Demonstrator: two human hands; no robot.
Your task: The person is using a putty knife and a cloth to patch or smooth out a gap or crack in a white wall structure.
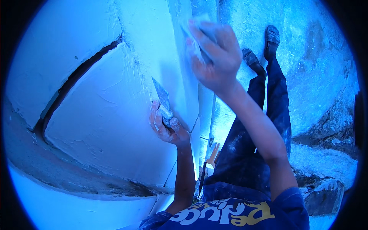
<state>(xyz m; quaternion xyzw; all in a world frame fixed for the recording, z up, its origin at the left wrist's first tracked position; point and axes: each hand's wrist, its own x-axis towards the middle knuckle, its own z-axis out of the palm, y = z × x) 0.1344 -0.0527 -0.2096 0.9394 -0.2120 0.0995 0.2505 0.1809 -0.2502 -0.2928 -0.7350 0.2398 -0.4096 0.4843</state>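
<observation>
In my left hand [170,128] is a putty knife [161,94], its narrow blade tilted up and its handle smeared with pale filler. The fingers close around the handle, close to the whitish plastered surface [103,107]. Higher up and to the right, my right hand [220,57] grips a pale flat piece [196,38] against or very near the surface's edge. Motion blurs that piece, so its exact kind cannot be made out. Whitish dust marks the fingers of my left hand.
A long dark slot [76,76] cuts through the plastered surface on the left, with a rough grey band [76,168] below it. My shod feet [272,36] stand on a stained floor [318,84]. Something orange-brown [212,155] shows beside my leg.
</observation>
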